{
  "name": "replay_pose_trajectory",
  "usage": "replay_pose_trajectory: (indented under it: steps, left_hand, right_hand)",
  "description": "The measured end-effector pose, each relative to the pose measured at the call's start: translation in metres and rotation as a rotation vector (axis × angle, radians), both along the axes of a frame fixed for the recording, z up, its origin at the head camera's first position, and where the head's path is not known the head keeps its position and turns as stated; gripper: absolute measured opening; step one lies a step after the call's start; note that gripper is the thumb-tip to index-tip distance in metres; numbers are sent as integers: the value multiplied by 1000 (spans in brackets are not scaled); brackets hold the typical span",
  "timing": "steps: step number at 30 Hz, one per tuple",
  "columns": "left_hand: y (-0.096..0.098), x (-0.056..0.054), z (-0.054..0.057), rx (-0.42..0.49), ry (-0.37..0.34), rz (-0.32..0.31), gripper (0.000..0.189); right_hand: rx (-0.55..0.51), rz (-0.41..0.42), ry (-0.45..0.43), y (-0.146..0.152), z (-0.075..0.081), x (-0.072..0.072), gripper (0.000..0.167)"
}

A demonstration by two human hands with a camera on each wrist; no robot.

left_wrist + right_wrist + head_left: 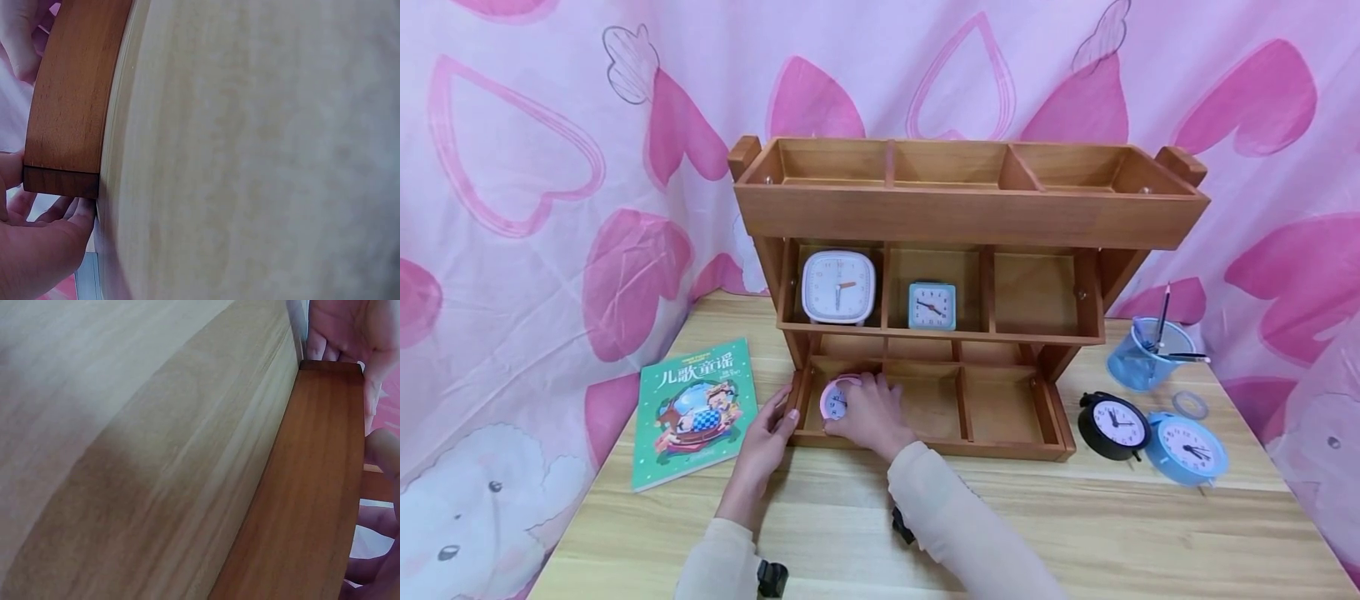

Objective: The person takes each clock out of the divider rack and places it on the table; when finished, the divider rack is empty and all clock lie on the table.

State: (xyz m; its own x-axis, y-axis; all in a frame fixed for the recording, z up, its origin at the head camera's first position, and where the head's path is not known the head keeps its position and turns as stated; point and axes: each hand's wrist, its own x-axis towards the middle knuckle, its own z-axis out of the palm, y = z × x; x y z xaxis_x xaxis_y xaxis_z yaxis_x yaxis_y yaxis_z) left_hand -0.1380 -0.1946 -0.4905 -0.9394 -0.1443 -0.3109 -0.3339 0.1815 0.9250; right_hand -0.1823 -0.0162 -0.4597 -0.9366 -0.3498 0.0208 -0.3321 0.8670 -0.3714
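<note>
A tiered wooden shelf with divided compartments stands upright on the table. In its bottom left compartment, my right hand holds a round pink clock from above, covering much of the dial. My left hand grips the shelf's lower left end; in the left wrist view its thumb and fingers lie about the wooden corner. From the right wrist, the shelf's front board runs between both hands, and the pink clock is out of sight. On the middle tier sit a white clock and a small teal square clock.
A green children's book lies left of the shelf. To the right are a black clock, a blue clock, a tape roll and a blue mesh cup with pens. A pink heart-patterned curtain hangs behind.
</note>
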Motion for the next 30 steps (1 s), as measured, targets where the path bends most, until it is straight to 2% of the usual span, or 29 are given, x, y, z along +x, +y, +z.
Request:
replay_pose_trajectory:
  steps: [7,14,22,25,30]
  left_hand:
    - [2,-1,-1,19,-3,3,51]
    - [2,0,0,32,27,1,51]
    - [3,1,-2,40,56,1,51]
    - [4,0,-4,45,35,2,51]
    - [3,-1,-5,36,23,0,51]
  right_hand:
    - [-64,-4,42,4,0,1,54]
    - [-136,6,86,7,12,4,54]
    - [-359,114,224,25,37,10,56]
    - [-398,77,221,46,45,19,58]
    - [-428,-78,164,94,49,43,58]
